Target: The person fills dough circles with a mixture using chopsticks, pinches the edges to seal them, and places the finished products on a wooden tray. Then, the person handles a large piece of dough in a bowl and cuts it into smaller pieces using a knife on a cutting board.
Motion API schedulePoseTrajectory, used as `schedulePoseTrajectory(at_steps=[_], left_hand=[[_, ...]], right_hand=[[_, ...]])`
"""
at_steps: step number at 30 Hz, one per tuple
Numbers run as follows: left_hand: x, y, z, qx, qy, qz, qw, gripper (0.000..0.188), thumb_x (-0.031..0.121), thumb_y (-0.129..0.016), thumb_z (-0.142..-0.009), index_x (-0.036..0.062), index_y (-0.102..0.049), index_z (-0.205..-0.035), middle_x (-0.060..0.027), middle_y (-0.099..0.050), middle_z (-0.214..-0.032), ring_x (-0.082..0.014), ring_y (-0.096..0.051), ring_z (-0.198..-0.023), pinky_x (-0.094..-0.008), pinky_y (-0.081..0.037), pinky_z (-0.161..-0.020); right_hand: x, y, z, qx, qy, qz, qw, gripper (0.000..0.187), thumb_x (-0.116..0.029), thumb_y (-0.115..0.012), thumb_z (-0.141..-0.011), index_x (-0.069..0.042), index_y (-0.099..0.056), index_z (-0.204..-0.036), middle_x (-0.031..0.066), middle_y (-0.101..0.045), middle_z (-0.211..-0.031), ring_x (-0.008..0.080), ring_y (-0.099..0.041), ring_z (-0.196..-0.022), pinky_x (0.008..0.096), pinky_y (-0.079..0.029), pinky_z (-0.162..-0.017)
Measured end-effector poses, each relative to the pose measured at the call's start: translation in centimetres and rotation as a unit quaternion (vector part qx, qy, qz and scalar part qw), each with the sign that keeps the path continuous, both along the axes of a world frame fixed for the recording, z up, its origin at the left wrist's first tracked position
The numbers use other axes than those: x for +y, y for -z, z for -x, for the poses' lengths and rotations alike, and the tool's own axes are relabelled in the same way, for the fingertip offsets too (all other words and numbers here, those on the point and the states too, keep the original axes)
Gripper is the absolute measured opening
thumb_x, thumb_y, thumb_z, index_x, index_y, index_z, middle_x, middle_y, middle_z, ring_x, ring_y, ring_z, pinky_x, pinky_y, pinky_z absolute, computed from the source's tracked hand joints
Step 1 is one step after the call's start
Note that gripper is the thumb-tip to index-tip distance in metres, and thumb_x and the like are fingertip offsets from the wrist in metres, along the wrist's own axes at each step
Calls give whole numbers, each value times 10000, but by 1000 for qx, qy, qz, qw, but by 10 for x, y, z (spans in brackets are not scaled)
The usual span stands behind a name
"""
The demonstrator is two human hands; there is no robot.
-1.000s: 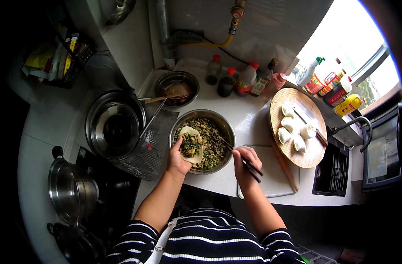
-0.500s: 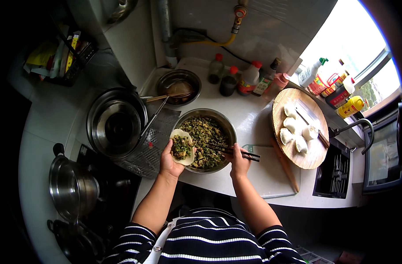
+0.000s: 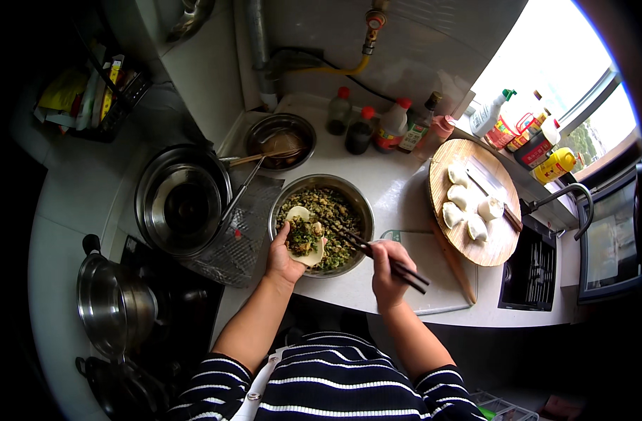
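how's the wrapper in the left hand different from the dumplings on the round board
The wrapper is open, its green filling showing; the dumplings are closed, hiding any contents.
The wrapper is held in the left hand; the dumplings lie on the round board.
The wrapper looks creamier, the dumplings whiter.
Both look like pale dough.

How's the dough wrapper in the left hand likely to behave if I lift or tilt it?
The dough wrapper looks thin, so it would probably sag without the left hand supporting it. It lies open, so its loose, chopped filling may spill if tilted.
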State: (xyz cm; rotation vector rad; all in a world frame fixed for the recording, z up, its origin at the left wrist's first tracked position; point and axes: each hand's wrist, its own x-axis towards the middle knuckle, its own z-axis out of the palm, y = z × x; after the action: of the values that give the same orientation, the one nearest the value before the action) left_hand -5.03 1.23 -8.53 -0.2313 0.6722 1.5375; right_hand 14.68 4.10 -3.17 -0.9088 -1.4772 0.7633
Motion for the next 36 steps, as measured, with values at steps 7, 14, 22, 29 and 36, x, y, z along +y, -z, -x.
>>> schedulePoseTrajectory(at_steps=[7,14,22,29,36], left_hand=[[8,-2,-6,-3,30,-42,999,484,396,-449,-965,42,-496,-1292,-154,-576,-1244,-335,-547,-1142,-555,-444,-969],[4,4,5,-1,9,-42,999,467,364,-497,-952,40,-489,-1289,-157,-563,-1251,-338,-539,-1150,-568,-438,-983],[7,-2,7,-29,12,-47,998,479,377,-475,-962,26,-487,-1288,-163,-575,-1233,-347,-555,-1124,-548,-471,-949],[10,-22,-1,-40,31,-63,997,505,401,-458,-966,21,-479,-1299,-175,-573,-1241,-356,-559,-1126,-547,-466,-957],[10,-20,-6,-51,38,-89,994,512,418,-426,-977,37,-477,-1315,-155,-571,-1266,-318,-553,-1157,-487,-432,-1012]], right_hand=[[-14,-22,8,-154,-99,-225,957,209,-134,-789,-738,-35,-659,-868,101,-674,-814,230,-677,-716,297,-554,-625],[5,11,0,-260,-61,-159,950,214,-185,-763,-760,-78,-658,-912,67,-655,-853,232,-650,-712,295,-529,-612],[2,49,-20,-490,-278,-78,823,495,-218,-706,-720,-125,-580,-1190,107,-541,-1217,304,-474,-1186,561,-305,-1057],[18,36,-3,-282,-248,87,923,779,130,-461,-621,-1,-388,-1385,197,-450,-1381,382,-419,-1272,381,-334,-1089],[3,14,31,-287,-207,51,934,854,116,-484,-625,-30,-302,-1446,264,-335,-1442,423,-343,-1321,440,-290,-1109]])
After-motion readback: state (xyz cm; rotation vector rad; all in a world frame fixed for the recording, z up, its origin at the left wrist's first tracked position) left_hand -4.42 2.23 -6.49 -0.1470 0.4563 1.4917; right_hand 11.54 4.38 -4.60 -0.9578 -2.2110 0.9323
